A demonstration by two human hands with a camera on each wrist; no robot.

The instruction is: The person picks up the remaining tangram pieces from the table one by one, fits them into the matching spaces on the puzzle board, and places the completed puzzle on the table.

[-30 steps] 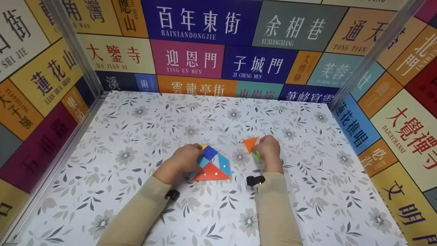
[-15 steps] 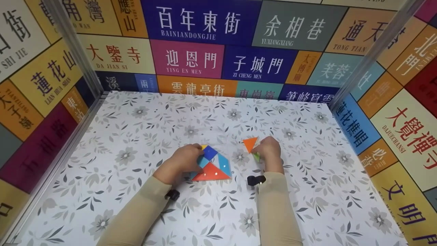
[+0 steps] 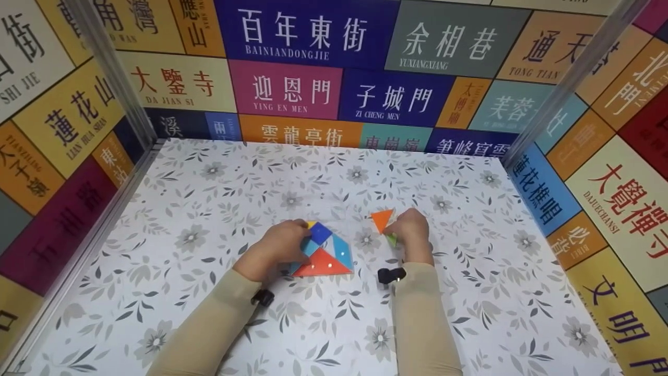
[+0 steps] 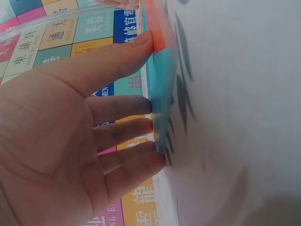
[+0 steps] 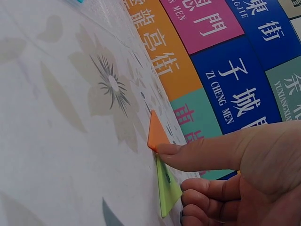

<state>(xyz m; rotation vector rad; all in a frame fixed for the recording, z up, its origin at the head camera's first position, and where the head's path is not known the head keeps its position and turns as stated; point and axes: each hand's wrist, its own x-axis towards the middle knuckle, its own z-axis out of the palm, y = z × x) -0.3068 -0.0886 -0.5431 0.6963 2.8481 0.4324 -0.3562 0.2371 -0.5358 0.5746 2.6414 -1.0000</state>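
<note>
Tangram pieces lie together left of centre: a red triangle [image 3: 323, 264], a dark blue square [image 3: 320, 234], a light blue piece [image 3: 342, 250] and a mostly covered yellow piece [image 3: 311, 224]. My left hand [image 3: 279, 243] rests along their left side. In the left wrist view its thumb touches the red edge and its fairly straight fingers touch the teal edge [image 4: 161, 94]. My right hand [image 3: 412, 234] is at a green triangle [image 5: 167, 186], thumb tip where it meets an orange triangle [image 3: 382, 220], other fingers curled against its far side. The hand partly covers the green piece.
A white tabletop [image 3: 261, 324] with grey leaves and flowers lies under everything. Panels of coloured Chinese street signs [image 3: 313, 36] wall the back and both sides. Clear plastic [image 5: 101, 19] lies at the upper left of the right wrist view.
My right hand has drawn back slightly to the right, baring more of the orange triangle. The left hand and the joined pieces stay in place.
</note>
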